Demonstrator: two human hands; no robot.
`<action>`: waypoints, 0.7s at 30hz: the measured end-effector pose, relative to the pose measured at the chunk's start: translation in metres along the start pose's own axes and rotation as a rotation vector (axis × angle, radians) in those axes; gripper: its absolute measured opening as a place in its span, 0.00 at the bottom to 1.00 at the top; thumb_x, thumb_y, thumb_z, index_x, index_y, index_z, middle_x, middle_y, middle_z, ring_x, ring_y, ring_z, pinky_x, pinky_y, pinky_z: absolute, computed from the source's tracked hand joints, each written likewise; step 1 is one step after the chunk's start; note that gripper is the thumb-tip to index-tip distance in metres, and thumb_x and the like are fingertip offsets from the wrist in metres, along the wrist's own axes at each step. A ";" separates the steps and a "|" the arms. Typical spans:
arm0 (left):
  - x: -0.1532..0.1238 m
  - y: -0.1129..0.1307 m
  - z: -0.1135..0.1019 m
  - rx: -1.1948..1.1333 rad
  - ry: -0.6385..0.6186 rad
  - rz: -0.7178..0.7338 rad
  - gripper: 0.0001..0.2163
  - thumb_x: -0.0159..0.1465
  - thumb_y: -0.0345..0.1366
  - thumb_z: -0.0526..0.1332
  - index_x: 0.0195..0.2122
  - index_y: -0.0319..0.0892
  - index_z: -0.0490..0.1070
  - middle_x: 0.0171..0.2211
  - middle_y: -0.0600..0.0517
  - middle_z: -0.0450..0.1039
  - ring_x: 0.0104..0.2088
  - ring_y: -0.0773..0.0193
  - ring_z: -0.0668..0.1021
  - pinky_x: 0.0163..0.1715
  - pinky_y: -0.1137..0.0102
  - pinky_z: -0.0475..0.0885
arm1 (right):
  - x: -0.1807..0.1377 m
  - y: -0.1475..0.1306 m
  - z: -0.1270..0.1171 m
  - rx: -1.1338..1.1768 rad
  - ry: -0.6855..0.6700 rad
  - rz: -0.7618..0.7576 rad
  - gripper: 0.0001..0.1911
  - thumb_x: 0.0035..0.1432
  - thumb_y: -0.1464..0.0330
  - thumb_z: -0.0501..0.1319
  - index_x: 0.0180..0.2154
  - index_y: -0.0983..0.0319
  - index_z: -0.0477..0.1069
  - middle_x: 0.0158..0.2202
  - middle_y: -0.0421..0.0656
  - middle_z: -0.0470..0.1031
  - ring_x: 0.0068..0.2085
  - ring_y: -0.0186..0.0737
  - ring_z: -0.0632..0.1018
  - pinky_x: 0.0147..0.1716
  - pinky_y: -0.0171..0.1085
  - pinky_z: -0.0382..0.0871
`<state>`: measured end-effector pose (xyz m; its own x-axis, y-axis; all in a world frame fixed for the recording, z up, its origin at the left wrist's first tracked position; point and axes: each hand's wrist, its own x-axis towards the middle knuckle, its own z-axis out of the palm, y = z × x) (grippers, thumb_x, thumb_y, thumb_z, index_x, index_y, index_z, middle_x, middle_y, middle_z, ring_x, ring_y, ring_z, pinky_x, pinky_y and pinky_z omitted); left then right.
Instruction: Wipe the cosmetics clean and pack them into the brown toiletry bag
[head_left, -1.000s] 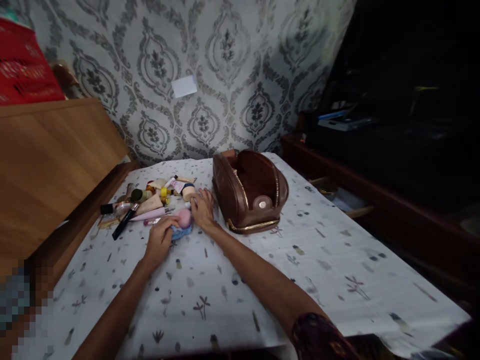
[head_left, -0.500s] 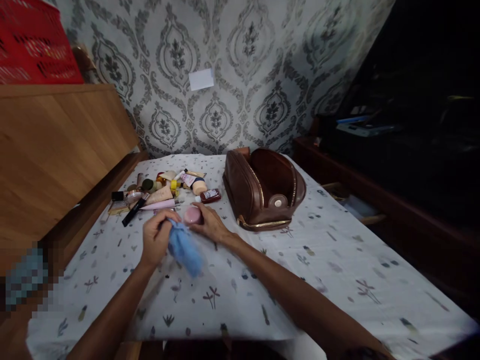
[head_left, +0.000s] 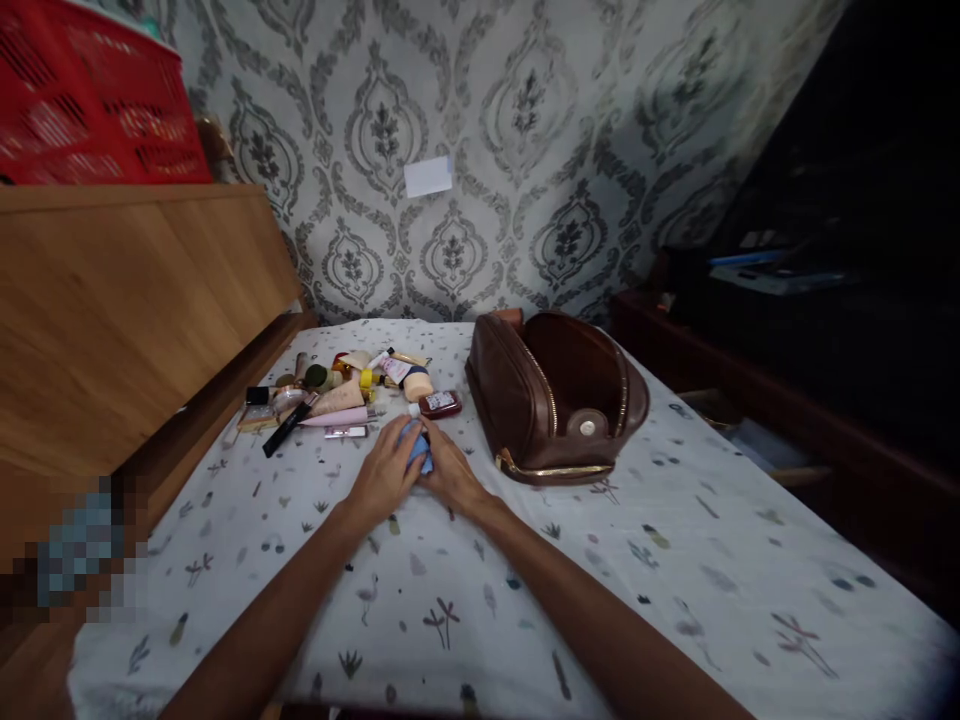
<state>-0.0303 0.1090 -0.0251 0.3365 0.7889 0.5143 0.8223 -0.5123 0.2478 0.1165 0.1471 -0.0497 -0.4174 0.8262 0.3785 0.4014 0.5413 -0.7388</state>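
Observation:
Both hands come together over the cloth-covered table. My left hand (head_left: pixel 382 472) is closed around a crumpled blue cloth (head_left: pixel 422 456), pressing it inward between the palms. My right hand (head_left: pixel 452 472) curls against it from the other side. The small round pink container seen in my right hand a moment ago is now hidden by the fingers and the cloth. Just beyond the fingertips lies a small dark red bottle with a white cap and label (head_left: pixel 439 403). To the left are a pink tube (head_left: pixel 337 416) and a slim black tube (head_left: pixel 289 428).
A brown leather toiletry bag (head_left: pixel 517 400) stands unzipped right of my hands. Several cosmetics, including a peach-coloured tube (head_left: pixel 339 398), are heaped at the back left. A wooden panel (head_left: pixel 150 290) bounds the left side, with a red basket (head_left: pixel 112 110) on top.
My left hand has brought the blue cloth over to my right hand, and the cloth is now bunched between them. The pink container has gone out of sight. The view has shifted slightly.

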 end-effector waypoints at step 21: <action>0.005 -0.014 -0.016 -0.016 0.028 -0.320 0.10 0.70 0.39 0.50 0.40 0.44 0.68 0.40 0.48 0.70 0.39 0.58 0.76 0.39 0.66 0.71 | 0.002 0.005 0.001 -0.023 -0.026 0.022 0.39 0.51 0.59 0.67 0.62 0.61 0.59 0.55 0.52 0.73 0.55 0.52 0.75 0.54 0.51 0.68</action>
<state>-0.0473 0.1144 -0.0134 0.0492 0.9011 0.4307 0.8771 -0.2453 0.4130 0.1173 0.1511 -0.0530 -0.4297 0.8334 0.3475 0.4291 0.5271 -0.7335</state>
